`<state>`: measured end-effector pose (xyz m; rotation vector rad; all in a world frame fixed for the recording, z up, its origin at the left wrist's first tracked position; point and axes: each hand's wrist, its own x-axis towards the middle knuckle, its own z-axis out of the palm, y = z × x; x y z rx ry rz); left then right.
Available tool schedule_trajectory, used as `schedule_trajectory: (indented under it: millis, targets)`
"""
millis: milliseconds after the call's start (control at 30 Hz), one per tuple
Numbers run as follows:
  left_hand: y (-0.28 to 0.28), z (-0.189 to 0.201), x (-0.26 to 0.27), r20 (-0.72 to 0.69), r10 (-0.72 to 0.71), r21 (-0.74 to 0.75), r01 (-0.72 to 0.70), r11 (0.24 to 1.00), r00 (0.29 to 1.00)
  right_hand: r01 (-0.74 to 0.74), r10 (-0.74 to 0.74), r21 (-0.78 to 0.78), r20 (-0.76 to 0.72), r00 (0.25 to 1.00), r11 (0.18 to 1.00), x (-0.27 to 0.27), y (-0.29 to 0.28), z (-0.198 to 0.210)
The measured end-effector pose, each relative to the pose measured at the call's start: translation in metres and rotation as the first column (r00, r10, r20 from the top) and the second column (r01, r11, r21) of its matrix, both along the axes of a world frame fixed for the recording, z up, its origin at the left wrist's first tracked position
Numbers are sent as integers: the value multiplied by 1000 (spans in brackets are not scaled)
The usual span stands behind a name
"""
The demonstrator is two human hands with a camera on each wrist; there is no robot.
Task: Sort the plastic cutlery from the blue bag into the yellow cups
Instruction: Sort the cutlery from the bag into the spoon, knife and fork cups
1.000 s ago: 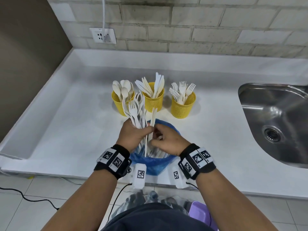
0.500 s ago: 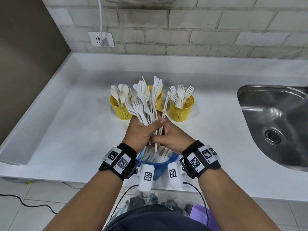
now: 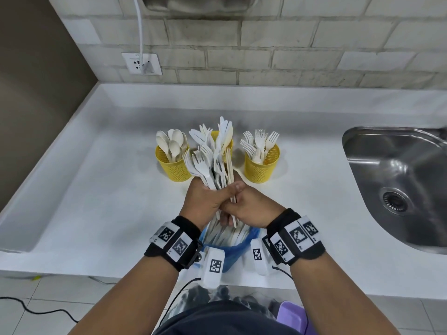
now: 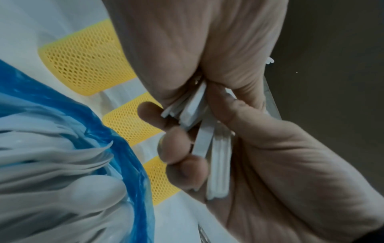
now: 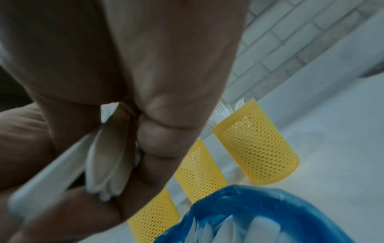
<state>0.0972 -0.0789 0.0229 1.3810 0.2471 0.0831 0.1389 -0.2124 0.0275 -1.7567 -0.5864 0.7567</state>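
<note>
My left hand grips a thick bundle of white plastic cutlery, fork heads up, above the blue bag. My right hand presses against it and curls round the lower handles. In the left wrist view the cutlery handles poke out between both hands, beside the blue bag. Behind stand three yellow cups: the spoon cup, the knife cup mostly hidden by the bundle, and the fork cup. The right wrist view shows the handles and the fork cup.
A steel sink is sunk into the white counter at the right. A brick wall with a socket and cable backs the counter, which has raised edges at the left and rear. More cutlery fills the bag.
Both hands have lifted the bundle up out of the bag and toward the cups. The right hand went from picking at single handles to holding the bundle's lower end.
</note>
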Motion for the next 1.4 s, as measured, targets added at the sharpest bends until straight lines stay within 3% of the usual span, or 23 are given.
schedule_trajectory:
  millis: [200, 367, 633, 833, 1033, 1100, 1267, 1333, 1400]
  targets:
    - [-7, -4, 5, 21, 66, 7, -66, 998, 998, 60, -50, -40, 209, 977, 997, -2, 9, -5]
    - [-12, -7, 6, 39, 85, 10, -86, 996, 996, 123, -108, -74, 182, 977, 990, 0, 4, -15]
    - [-20, -4, 6, -12, -8, -12, 8, 1000, 1000, 375, -324, -51, 404, 855, 926, -7, 4, -13]
    - [-30, 10, 5, -20, -23, -177, 19, 984, 1000, 402, -429, 151, 285, 857, 903, -10, 4, -9]
    - [-23, 30, 4, -26, -212, -9, 211, 977, 977, 496, -536, 206, 253, 806, 843, -18, 0, -7]
    - [-17, 39, 5, 20, -219, 24, 219, 976, 976, 493, -533, 210, 237, 812, 844, -17, -3, -6]
    - [13, 63, 17, 252, -76, -45, 90, 995, 965, 400, -411, 129, 67, 909, 907, -18, -12, -6]
    - [20, 75, 20, 312, -148, 51, 139, 989, 939, 346, -353, 112, 53, 934, 932, -18, -12, -3]
    - [23, 83, 23, 326, -244, 261, 162, 952, 913, 295, -299, 134, 14, 954, 946, -19, -9, 4]
